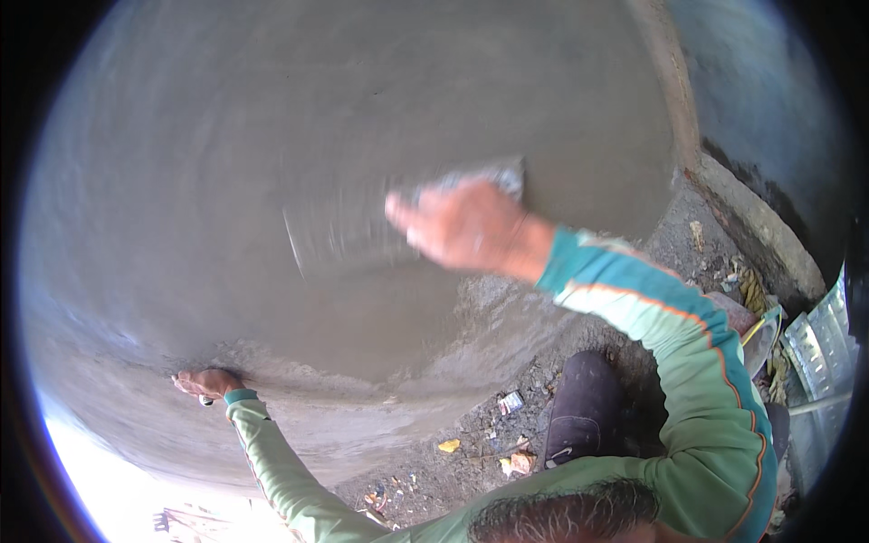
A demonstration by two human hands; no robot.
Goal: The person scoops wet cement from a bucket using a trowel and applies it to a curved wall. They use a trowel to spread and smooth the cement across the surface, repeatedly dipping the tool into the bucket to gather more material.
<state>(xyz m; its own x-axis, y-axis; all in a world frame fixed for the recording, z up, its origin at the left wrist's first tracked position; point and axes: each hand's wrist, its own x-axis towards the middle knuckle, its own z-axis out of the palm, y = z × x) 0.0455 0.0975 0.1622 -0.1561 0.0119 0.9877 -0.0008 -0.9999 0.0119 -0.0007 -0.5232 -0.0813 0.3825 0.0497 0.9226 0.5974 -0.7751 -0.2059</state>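
My right hand (462, 226), blurred, grips a flat, pale metal trowel (502, 174) against the smooth grey wet plaster surface (299, 118). Streaks run across the plaster just left of the blade. At the lower left, my left hand (204, 384) is at the rougher band along the plaster's lower edge, its fingers bent around a small object that I cannot make out. Both forearms wear green long sleeves.
A raised concrete edge (756, 217) borders a darker wall (742, 81) at right. Below lies gritty ground (471, 462) with litter and dry leaves, beside my dark-clad leg (579, 407). Corrugated metal sheeting (815, 362) stands at far right. Bright light shows at lower left.
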